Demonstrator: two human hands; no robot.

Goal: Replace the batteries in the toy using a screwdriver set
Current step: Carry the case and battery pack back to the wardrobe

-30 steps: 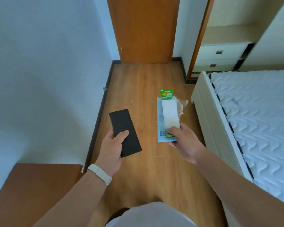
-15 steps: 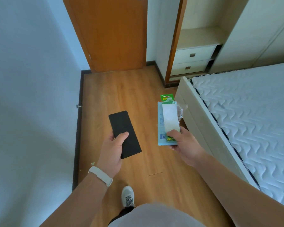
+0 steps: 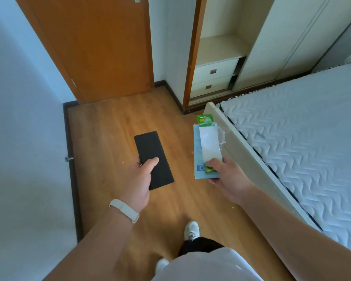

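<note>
Head view, looking down; person stands on a wooden floor (image 3: 114,138).

Left hand (image 3: 139,179), centre-left of frame: grips a flat black case (image 3: 153,159) at its near end, with the thumb lying across the top face and the fingers curled beneath. The case is held roughly level above the floor, its long axis running up and slightly left in the frame. Closed, and with no marking legible, it is possibly the screwdriver set. A white wristband (image 3: 124,210) sits on that wrist.

Right hand (image 3: 227,177), centre-right of frame: pinches a stack of flat items at their near end, thumb on top and fingers underneath.
- Bottom layer: light-blue card (image 3: 198,151) with small print.
- On it: green battery pack (image 3: 204,119). Its header sticks out past the top edge of the stack, and a green corner shows beside the thumb.
- Top: white rectangular piece (image 3: 209,145), partly in crumpled clear plastic (image 3: 221,134).

The two hands are well apart, and neither held load touches the other.

Surroundings:
- A bed with a quilted mattress (image 3: 302,128) fills the right side of the frame, close beside the right hand.
- A brown door (image 3: 93,47) is at upper left.
- A wardrobe with two drawers (image 3: 213,78) is at upper centre.
- One white shoe (image 3: 191,230) shows at lower centre.
</note>
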